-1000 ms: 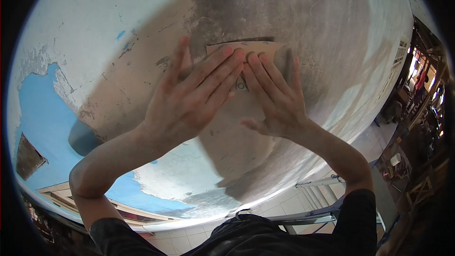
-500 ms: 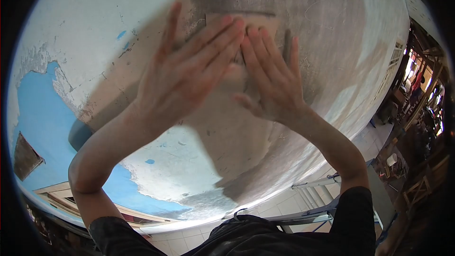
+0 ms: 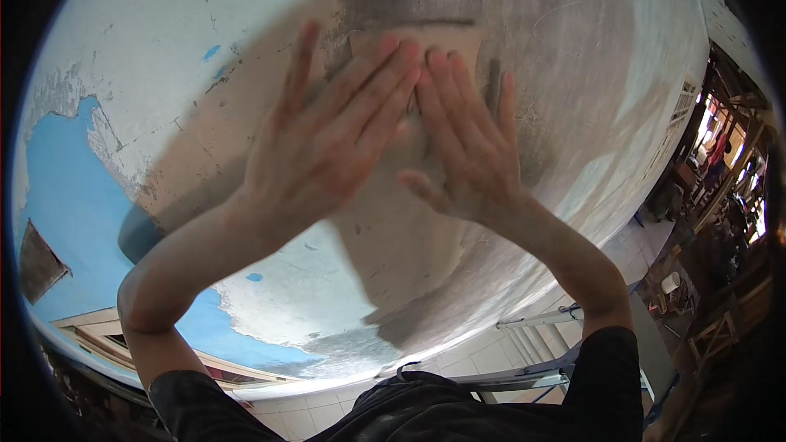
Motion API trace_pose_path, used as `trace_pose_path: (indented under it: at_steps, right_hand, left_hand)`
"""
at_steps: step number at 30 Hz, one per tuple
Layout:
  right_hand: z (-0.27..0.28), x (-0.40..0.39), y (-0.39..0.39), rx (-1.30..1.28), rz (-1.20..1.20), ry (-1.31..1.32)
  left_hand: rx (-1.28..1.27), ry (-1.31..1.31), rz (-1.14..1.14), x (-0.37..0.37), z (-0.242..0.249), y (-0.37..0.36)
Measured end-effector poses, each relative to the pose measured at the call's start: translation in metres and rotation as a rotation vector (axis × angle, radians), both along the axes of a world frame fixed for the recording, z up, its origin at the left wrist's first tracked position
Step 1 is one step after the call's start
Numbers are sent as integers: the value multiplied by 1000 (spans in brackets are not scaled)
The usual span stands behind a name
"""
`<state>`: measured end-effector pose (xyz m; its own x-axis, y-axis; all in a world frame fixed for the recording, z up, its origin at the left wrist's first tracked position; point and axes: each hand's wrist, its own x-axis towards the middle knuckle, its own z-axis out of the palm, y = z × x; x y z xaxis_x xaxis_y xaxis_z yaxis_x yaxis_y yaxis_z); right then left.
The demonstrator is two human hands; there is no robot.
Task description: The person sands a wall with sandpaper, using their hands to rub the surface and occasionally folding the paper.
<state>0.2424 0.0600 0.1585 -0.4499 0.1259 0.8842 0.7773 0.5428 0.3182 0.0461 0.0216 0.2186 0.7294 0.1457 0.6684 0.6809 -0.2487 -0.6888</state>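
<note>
Both hands press flat on a tan sheet, perhaps sandpaper point(image 3: 458, 42), that lies against a worn wall point(image 3: 278, 57). My left hand point(image 3: 327, 131) has its fingers stretched out on the sheet's left part, the thumb or outer finger standing apart. On the sheet's right part rests my right hand point(image 3: 471, 135), fingers straight and thumb spread to the left. The fingertips of the two hands nearly meet. Around the sheet the wall is grey and scuffed, with dark marks. The lower part of the sheet is hidden under the hands.
Blue paint point(image 3: 70, 172) shows at the left where the white coat has peeled. A metal ladder point(image 3: 532, 340) stands below right on a tiled floor point(image 3: 311, 417). Wooden clutter point(image 3: 720, 327) and a white container point(image 3: 670, 282) are at the far right.
Both hands have shifted slightly down the wall, and the sheet beneath them has moved a little. The camera view has also shifted slightly.
</note>
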Motion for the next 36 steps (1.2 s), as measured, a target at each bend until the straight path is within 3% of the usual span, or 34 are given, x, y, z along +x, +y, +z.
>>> trace_pose_path:
  at_steps: [2, 9, 14, 20, 26, 29, 32, 36]
  right_hand:
    - [-24, 2, -3, -61, 65, -13]
    - [12, 2, 0, 62, -60, -18]
    - [-30, 3, -7, -81, 95, -5]
    - [15, 3, -2, 45, -99, -55]
    - [-24, 4, -3, -42, 70, -24]
    - [5, 2, -6, 5, -88, -62]
    - [11, -4, 0, 43, 27, 51]
    - [-28, -2, -4, -65, 64, 3]
  left_hand:
    - [-44, -10, -31, -3, -23, 2]
    - [27, 0, -32, 0, 13, 5]
    - [-52, 22, -18, -7, -26, 2]
    - [33, -21, -6, 1, 11, 3]
    - [-63, -43, -47, -5, -26, 6]
    - [30, -35, -27, -1, -1, 7]
    - [30, -64, -3, 2, 5, 5]
    - [-31, -34, -34, -6, -29, 5]
